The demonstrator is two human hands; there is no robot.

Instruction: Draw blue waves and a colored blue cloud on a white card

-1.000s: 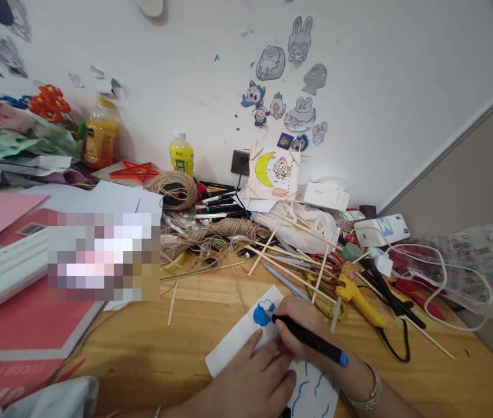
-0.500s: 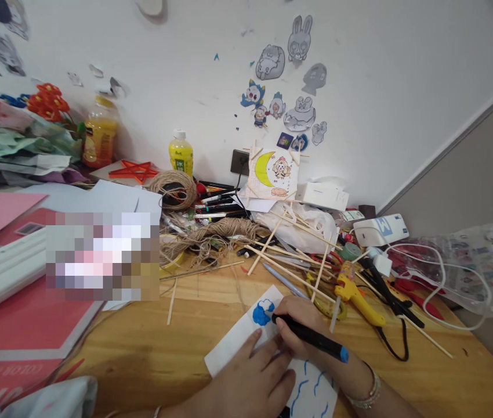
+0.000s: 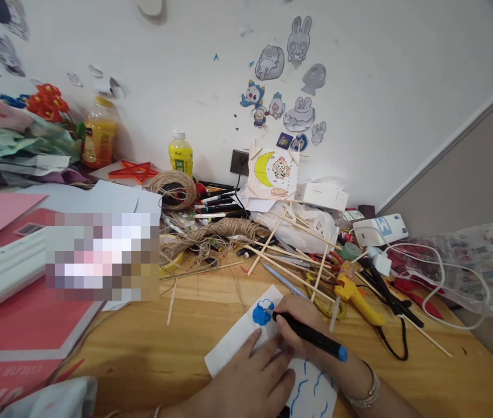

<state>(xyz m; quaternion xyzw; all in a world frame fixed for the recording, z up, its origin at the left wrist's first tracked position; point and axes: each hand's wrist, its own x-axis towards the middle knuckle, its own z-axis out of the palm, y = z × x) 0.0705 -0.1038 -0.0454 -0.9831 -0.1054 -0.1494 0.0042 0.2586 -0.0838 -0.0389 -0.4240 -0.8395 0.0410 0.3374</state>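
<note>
In my right hand (image 3: 301, 325) is a black marker pen (image 3: 316, 338) with a blue end, its tip down at a small blue cloud drawing (image 3: 263, 312). The cloud is mostly coloured blue, with a white patch at its upper part. It sits near the top of a white sheet of paper (image 3: 224, 352) that lies tilted on the table. My left hand (image 3: 255, 374) rests flat across the sheet with fingers spread, just below the cloud. Wavy blue lines (image 3: 311, 386) run over the lower part of the paper, partly hidden by my left hand.
A yellow glue gun (image 3: 359, 296) with a black cord lies right of the paper. Wooden sticks (image 3: 290, 273), twine (image 3: 229, 229) and markers are piled behind it. Red paper packs (image 3: 24, 325) lie at left. A framed moon drawing (image 3: 272, 173) leans against the wall.
The marker has shifted very slightly at the cloud's right edge. My left hand stays in place on the paper.
</note>
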